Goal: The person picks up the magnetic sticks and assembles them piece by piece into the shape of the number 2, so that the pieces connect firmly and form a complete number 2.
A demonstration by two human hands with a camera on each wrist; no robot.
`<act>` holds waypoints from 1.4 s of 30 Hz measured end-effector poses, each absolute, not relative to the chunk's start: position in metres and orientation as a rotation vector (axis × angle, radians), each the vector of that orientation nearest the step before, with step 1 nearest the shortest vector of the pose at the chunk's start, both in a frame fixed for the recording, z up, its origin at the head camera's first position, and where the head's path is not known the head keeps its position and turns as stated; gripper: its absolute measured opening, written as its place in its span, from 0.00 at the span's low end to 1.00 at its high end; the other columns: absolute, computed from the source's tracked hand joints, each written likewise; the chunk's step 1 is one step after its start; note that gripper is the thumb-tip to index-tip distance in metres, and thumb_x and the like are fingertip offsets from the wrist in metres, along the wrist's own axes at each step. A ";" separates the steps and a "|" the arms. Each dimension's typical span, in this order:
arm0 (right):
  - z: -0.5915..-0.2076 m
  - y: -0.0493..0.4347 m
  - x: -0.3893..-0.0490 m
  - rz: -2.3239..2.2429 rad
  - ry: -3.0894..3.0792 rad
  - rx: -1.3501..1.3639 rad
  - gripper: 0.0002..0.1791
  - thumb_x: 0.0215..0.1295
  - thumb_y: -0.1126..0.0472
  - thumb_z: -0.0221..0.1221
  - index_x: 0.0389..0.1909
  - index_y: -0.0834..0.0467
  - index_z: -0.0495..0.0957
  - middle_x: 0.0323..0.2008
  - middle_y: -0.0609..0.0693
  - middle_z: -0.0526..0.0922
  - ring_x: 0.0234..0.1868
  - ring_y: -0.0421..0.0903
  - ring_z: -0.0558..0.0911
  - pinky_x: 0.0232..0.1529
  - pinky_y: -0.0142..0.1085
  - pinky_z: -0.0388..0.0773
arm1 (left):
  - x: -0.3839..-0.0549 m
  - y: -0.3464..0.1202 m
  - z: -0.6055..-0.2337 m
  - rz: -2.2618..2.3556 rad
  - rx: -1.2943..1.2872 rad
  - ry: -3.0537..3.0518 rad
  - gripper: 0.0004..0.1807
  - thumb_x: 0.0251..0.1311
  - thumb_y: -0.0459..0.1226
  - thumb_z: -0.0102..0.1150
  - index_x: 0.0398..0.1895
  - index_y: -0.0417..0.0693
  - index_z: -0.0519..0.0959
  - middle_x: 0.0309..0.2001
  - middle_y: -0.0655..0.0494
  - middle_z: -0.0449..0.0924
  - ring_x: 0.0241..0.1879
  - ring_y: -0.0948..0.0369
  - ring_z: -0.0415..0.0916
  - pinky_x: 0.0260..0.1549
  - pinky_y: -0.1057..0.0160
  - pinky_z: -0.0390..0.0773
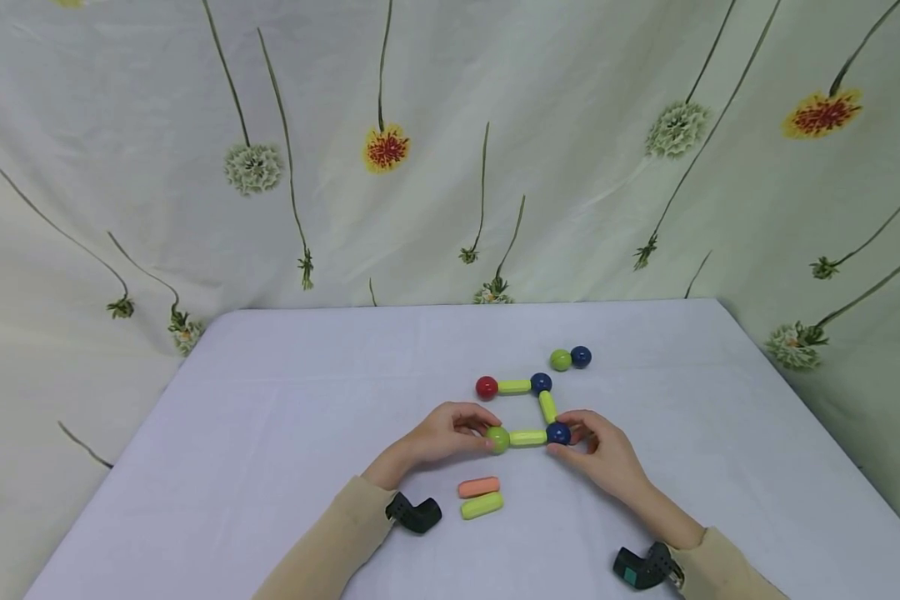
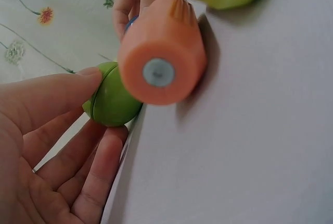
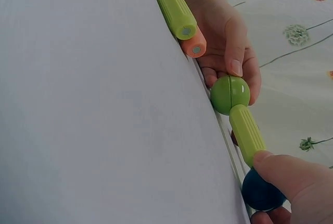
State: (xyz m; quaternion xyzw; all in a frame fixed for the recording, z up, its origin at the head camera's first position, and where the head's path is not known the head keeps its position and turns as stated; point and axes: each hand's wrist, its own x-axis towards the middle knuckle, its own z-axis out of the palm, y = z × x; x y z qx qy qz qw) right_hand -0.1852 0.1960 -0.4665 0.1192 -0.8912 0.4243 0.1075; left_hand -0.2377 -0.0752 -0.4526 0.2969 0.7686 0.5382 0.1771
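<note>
On the table, yellow-green rods and balls join into an open, three-sided shape. My left hand pinches the green ball at its near left end between thumb and fingers. From that ball a yellow-green rod runs to a dark blue ball, which my right hand grips with thumb and fingertips. A second rod leads away to another blue ball. There a third rod reaches a red ball. In the right wrist view, the right thumb lies where rod and blue ball meet.
Nearer the front lie a loose orange rod and a yellow-green rod, side by side; the orange one's end shows a round metal disc. Behind the shape, a green ball and a blue ball sit together. A flowered cloth hangs behind the table.
</note>
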 end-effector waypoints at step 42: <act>-0.459 0.193 -0.186 1.332 -2.590 0.181 0.24 0.54 0.55 0.68 0.49 0.60 0.74 0.40 0.51 0.79 0.31 0.42 0.76 0.30 0.31 0.70 | -0.237 -0.074 -0.451 1.534 0.824 2.195 0.15 0.54 0.33 0.66 0.47 0.44 0.80 0.44 0.54 0.80 0.42 0.60 0.75 0.42 0.67 0.75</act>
